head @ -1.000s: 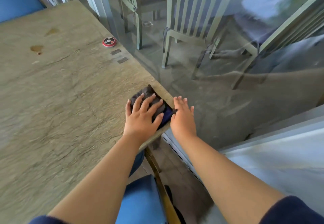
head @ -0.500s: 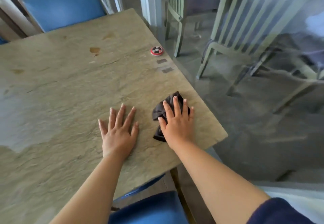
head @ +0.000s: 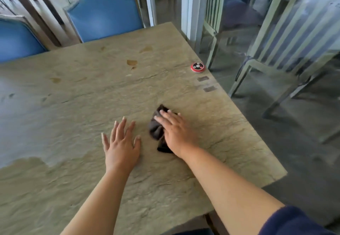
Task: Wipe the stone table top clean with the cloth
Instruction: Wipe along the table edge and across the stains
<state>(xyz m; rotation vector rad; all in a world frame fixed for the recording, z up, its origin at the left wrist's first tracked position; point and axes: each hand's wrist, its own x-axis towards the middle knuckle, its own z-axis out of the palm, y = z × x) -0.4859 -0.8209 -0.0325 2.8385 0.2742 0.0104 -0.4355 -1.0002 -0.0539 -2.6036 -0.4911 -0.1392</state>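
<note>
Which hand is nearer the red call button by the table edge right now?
Right. The right hand, flat on the cloth, is toward the person and slightly left of the red call button. The left hand rests flat on the stone table top, farther left.

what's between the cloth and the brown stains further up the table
Nothing visible: bare stone table top lies between the cloth under the right hand and the brown stains. The red button sits aside by the edge.
</note>
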